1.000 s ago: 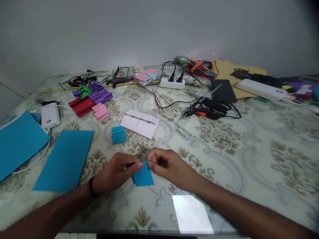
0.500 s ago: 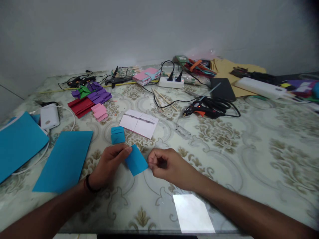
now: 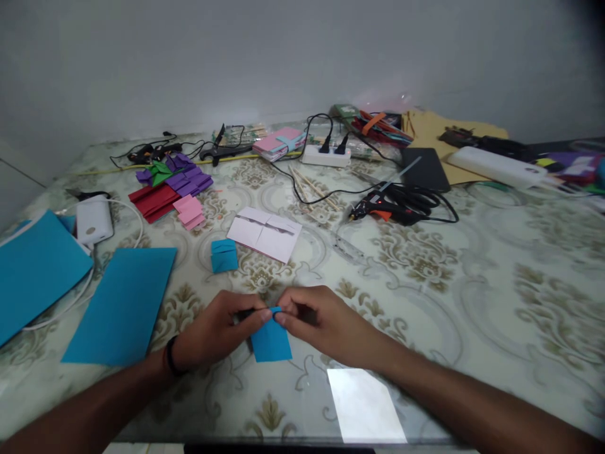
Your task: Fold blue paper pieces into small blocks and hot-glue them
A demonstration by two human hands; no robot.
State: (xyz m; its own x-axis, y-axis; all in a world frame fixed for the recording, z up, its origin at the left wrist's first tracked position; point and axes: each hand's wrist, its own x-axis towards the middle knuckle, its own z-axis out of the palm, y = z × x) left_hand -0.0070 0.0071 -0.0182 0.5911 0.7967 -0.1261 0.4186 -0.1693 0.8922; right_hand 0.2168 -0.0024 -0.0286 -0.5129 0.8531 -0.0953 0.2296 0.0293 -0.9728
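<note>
Between my two hands is a small blue piece of paper [image 3: 271, 343], pinched at its far edge. My left hand [image 3: 222, 328] is closed on that edge from the left, thumb on top. From the right, my right hand [image 3: 321, 321] pinches the same edge, the two thumbs almost touching. Just beyond my left hand lies a small folded blue paper [image 3: 224, 256]. A white folded paper [image 3: 265, 234] with a slit across it rests farther back. To the left is a larger blue sheet [image 3: 123, 306].
More blue sheets [image 3: 40, 271] and a white power bank [image 3: 94, 219] with a cable lie left. Folded red paper [image 3: 154, 200], purple paper [image 3: 191, 180] and pink paper [image 3: 190, 212] sit behind. A glue gun [image 3: 378, 205], clear ruler [image 3: 347, 246] and power strip [image 3: 326, 155] are farther back.
The small blue paper has turned and come nearer to me. My left hand has moved right, and both hands now pinch its far edge close together.
</note>
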